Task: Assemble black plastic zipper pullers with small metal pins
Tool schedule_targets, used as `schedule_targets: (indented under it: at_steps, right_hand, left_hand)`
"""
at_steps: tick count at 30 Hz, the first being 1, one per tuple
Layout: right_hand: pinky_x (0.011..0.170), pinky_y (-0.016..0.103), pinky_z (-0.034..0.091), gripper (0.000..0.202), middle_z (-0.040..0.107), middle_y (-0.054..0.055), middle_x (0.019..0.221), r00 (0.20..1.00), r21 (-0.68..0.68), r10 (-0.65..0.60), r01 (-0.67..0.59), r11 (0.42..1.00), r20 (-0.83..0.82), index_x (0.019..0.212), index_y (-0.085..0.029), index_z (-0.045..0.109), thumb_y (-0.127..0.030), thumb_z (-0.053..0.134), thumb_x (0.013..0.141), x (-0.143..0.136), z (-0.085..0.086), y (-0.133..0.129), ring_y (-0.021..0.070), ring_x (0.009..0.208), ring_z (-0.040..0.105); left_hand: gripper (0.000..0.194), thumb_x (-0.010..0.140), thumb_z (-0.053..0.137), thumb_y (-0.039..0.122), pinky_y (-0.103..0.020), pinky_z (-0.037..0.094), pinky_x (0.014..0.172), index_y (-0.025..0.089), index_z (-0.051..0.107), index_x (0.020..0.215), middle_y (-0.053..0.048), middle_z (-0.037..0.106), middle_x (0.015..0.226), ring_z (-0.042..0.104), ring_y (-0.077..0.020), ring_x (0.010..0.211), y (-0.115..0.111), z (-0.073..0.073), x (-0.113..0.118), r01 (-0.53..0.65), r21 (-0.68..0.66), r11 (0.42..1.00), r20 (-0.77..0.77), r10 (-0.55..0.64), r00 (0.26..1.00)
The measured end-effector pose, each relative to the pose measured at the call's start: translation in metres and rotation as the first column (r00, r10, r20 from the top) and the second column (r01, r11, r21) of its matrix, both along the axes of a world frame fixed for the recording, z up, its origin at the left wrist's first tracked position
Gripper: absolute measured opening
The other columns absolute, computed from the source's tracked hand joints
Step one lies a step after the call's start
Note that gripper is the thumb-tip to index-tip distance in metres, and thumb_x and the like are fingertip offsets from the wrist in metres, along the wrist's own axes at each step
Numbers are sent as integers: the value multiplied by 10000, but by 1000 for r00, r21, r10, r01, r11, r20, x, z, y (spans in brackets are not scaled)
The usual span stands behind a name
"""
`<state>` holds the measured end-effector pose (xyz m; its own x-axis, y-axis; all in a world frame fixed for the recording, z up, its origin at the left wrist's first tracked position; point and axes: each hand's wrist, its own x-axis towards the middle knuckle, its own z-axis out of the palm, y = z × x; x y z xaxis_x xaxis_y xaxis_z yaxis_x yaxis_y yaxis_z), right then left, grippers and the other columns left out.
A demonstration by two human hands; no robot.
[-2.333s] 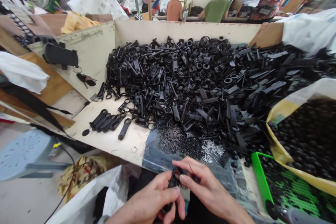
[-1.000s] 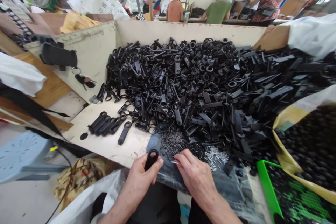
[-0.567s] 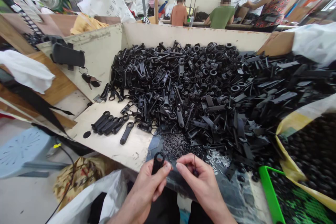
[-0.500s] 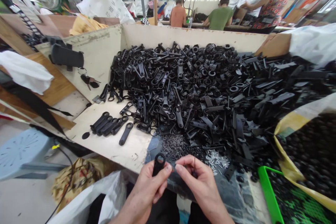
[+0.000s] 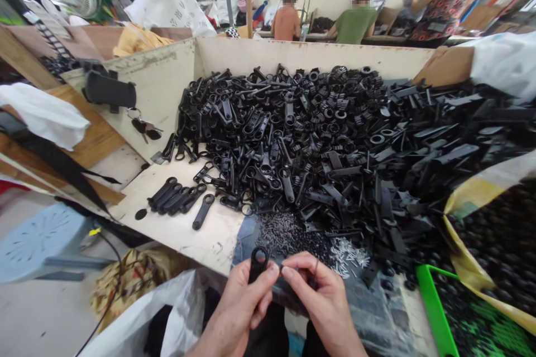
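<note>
My left hand is closed around a black plastic handle with a ring end. The ring points up and away from me, and the palm hides the lower part. Close beside it, my right hand pinches thumb and forefinger together near my left thumb tip. What sits in that pinch is too small to make out. Beyond the hands lie a heap of tiny dark pieces and some silver pins or screws on a dark mat. Several similar handles rest in a row on the left, with one apart.
A large heap of black plastic parts fills the walled bench. At right stand a green tray and a yellow-edged sack. Keys hang on the left wall, near a blue stool. Several people work behind.
My two hands have come slightly closer, the right fingertips now at the left thumb. The handle stays in my left hand. The view has shifted a little.
</note>
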<state>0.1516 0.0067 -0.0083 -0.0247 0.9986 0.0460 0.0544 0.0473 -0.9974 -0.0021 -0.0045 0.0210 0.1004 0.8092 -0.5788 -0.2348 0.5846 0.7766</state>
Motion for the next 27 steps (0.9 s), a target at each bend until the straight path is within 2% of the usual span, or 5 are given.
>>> schedule_targets:
  at_steps: [11,16,21,24,27]
  right_hand:
    - [571,240,462,248,709,29,747,996,-68,25,-31,997,-86,822,-207,778,-447,765,884,6,-11,-3,152,628,599]
    - [519,221,423,189,708,19,738,998,50,62,-63,997,20,812,-213,779,-369,740,910,10,-4,0,118,550,541]
    - [493,211,427,133,721,25,751,988,203,97,-121,972,124,828,-209,777,-268,717,930,17,2,3,118,545,573]
    - [535,211,454,104,719,24,767,973,303,129,-184,935,193,878,-213,770,-206,693,947,20,4,4,133,609,626]
    - [579,218,473,115,713,20,776,959,318,154,-226,921,236,906,-217,756,-190,664,968,21,6,3,140,644,642]
  left_hand:
    - [551,730,786,690,-173,114,379,193,574,841,130,346,451,187,-46,416,0,1,4,10,11,1000,-23,-10,1000]
    - [535,766,762,682,-173,121,376,183,586,844,123,379,439,194,-38,395,-2,2,3,28,35,999,-29,-27,999]
    - [578,727,769,722,-168,130,371,182,584,821,123,396,404,204,-26,360,-3,3,4,28,22,999,-65,-26,998]
    - [590,698,790,720,-168,123,360,179,601,836,121,412,396,224,-30,347,-4,1,5,8,19,1000,-82,-6,997]
    - [575,691,812,694,-169,120,360,172,613,827,125,401,397,233,-30,352,-5,-1,7,-10,40,999,-80,13,997]
